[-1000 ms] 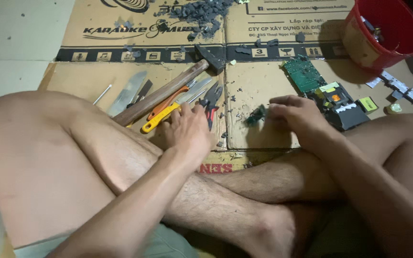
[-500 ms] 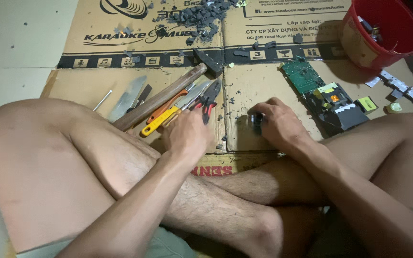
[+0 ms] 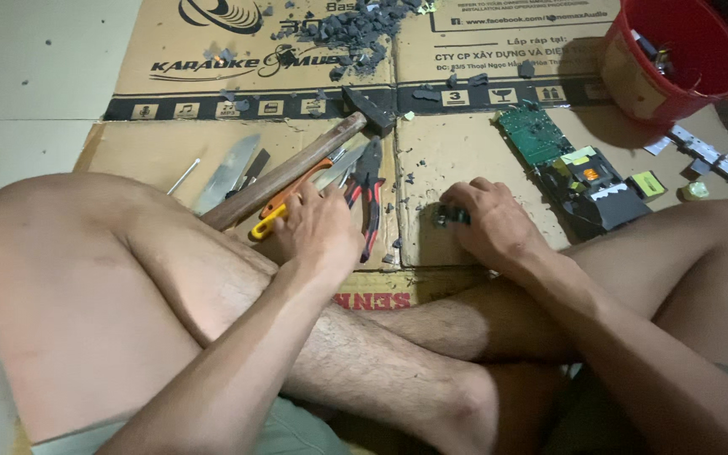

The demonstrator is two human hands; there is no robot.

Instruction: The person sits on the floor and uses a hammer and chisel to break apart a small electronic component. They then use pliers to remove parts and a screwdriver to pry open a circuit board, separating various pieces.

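My left hand (image 3: 318, 227) rests on a bunch of tools on the flattened cardboard (image 3: 465, 147): its fingers lie over the orange-handled tool (image 3: 284, 206) and next to the red-handled pliers (image 3: 371, 190). A wooden-handled hammer (image 3: 297, 168) lies diagonally just beyond it. My right hand (image 3: 490, 223) is closed around a small dark electronic part (image 3: 446, 216), pressed on the cardboard. A green circuit board (image 3: 537, 135) with a black component block (image 3: 600, 198) lies to the right of that hand.
A red bucket (image 3: 676, 63) with scraps stands at the top right. A pile of grey broken bits (image 3: 355, 25) lies at the top centre. Metal blades (image 3: 229, 173) lie left of the hammer. Small metal parts (image 3: 701, 152) are at right. My crossed legs fill the foreground.
My right hand has moved left and closed on the small dark part on the cardboard. My left hand has slid up onto the tools.
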